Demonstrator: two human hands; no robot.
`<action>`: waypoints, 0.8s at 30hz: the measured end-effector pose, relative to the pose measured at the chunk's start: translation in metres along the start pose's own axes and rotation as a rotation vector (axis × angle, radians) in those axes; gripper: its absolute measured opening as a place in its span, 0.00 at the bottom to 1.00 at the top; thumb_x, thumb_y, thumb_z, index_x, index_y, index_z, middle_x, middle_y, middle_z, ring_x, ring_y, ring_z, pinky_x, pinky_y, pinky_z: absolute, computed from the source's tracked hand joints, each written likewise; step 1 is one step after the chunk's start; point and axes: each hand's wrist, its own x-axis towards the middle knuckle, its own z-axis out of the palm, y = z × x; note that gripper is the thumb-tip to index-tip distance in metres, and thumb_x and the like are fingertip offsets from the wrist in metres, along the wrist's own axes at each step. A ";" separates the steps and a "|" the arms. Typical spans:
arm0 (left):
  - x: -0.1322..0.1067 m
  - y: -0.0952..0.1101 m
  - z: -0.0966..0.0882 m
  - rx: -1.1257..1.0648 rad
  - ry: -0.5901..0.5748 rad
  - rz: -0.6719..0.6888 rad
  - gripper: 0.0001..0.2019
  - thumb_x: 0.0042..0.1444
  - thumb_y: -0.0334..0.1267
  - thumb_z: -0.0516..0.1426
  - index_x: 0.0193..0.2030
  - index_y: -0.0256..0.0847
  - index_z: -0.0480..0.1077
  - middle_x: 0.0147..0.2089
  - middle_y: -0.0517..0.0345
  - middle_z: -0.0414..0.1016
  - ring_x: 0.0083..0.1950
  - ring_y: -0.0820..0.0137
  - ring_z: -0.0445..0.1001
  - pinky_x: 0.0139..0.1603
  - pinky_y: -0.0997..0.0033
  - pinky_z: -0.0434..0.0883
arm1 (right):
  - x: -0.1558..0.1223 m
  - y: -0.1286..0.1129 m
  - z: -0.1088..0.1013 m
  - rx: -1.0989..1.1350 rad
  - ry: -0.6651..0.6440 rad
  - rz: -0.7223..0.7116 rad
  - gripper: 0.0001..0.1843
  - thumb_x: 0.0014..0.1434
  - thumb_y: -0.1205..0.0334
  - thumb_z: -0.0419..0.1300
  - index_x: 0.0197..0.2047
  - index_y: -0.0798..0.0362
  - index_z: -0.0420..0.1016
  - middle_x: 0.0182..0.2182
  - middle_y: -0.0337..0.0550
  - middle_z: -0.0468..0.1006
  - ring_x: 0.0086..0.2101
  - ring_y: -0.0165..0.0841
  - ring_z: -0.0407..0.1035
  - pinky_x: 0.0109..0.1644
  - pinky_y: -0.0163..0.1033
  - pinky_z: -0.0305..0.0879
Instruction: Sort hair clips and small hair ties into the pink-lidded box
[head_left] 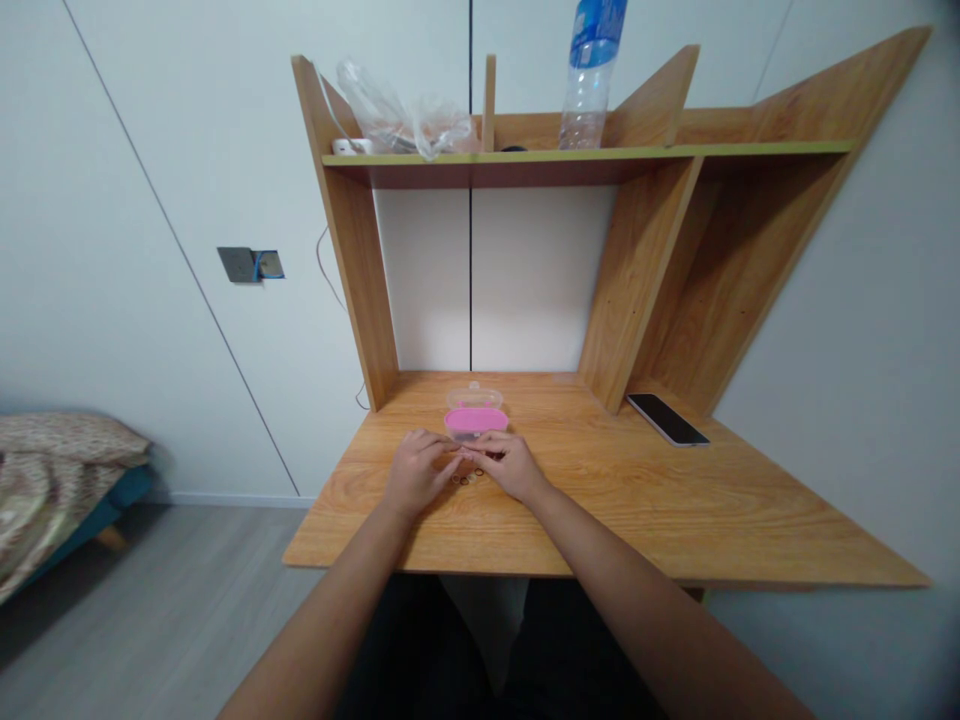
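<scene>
Wood table point(637, 510) against a white wall point(510, 280), shelf point(540, 172) above with bottle point(588, 105) and plastic bag point(416, 118). Left hand point(424, 467) and right hand point(513, 466) meet near table middle, fingertips pinching a small pinkish piece point(468, 454); too tiny and covered to identify. Both hands on it probably because it's small and needs fine finger control; arms come in from either side, likely for steadiness. Piece lies between the two sets of fingertips, right in the grip. Small rings point(464, 481) lie loose on the table just nearer the body, presumably for easy reach. Pink case point(477, 420) just beyond the fingers, clear flap point(475, 399) behind it, likely facing that way for access. Phone point(667, 419) well off right, out of the way.
</scene>
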 end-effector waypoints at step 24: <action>0.000 -0.004 0.003 0.023 -0.019 0.005 0.07 0.63 0.40 0.60 0.38 0.43 0.79 0.35 0.53 0.82 0.37 0.63 0.75 0.41 0.61 0.70 | -0.002 0.000 -0.001 -0.268 -0.017 0.100 0.10 0.64 0.60 0.60 0.41 0.50 0.84 0.27 0.39 0.81 0.24 0.29 0.68 0.29 0.33 0.62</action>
